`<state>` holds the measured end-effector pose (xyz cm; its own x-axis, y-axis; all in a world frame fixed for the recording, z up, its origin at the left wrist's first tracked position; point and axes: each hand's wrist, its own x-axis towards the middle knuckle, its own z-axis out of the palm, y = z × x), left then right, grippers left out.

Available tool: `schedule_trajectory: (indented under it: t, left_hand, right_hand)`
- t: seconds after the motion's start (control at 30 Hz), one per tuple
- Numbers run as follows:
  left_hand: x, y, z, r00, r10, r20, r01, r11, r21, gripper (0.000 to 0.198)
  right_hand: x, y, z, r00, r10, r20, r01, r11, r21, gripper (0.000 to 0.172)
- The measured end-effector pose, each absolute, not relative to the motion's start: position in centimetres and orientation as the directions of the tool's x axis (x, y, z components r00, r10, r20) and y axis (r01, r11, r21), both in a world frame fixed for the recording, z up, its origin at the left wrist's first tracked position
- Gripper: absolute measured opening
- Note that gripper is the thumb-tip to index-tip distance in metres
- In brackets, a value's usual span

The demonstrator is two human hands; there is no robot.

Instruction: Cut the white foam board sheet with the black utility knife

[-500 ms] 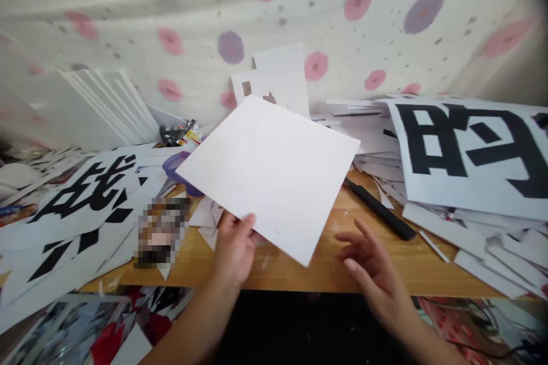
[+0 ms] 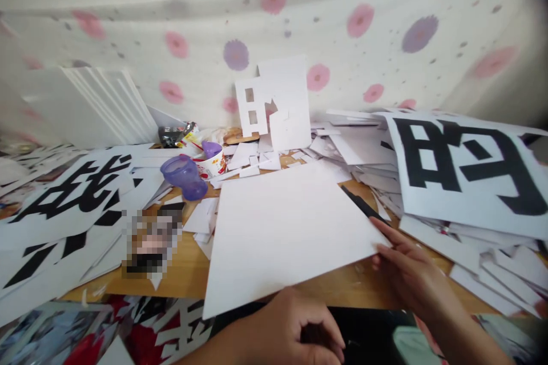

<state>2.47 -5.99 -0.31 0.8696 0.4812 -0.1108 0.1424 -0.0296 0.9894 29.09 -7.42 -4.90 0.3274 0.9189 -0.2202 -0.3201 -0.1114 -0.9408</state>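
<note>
A blank white foam-like board point(image 2: 282, 228) lies tilted over the front of the wooden table, its near left corner jutting past the edge. My right hand point(image 2: 409, 268) pinches the board's right corner between thumb and fingers. Loosely curled, my left hand point(image 2: 306, 331) is below the board's near edge; a hollow shows between its thumb and fingers, with nothing visible inside. Partly hidden by the board and right hand is a long black tool point(image 2: 356, 202). A white cut-out board point(image 2: 291, 97) with openings leans against the patterned cloth at the back.
A printed sheet with a large black character point(image 2: 432, 154) rests on stacked offcuts at right. Similar sheets point(image 2: 85, 182) lie at left. A purple cup point(image 2: 184, 177) and a patterned tub point(image 2: 213, 165) stand behind the board. White panels point(image 2: 94, 102) lean at the back left.
The board has turned and come down toward the table's front. My left hand has let go of it and moved down to the right; my right hand has taken its right corner.
</note>
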Motion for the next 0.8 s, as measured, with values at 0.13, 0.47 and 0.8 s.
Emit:
schedule_trajectory:
  t: [0.13,0.47,0.8]
  left_hand:
    - [2.4,-6.3,0.6,0.842,0.479,0.250,0.089,-0.579,0.810,0.017]
    - [3.6,-5.1,-4.8,0.872,0.446,0.200,0.407,-0.889,0.211,0.062]
    - [5.5,-5.4,-4.1,0.859,0.490,0.146,0.489,-0.871,0.046,0.058]
  right_hand:
    - [29.6,-6.9,-4.7,0.339,0.939,-0.060,0.253,-0.153,-0.955,0.055]
    - [33.6,-6.5,-4.6,0.107,0.951,0.290,0.991,-0.079,-0.108,0.047]
    - [32.9,-8.1,-0.3,0.431,0.902,0.004,0.173,-0.078,-0.982,0.066]
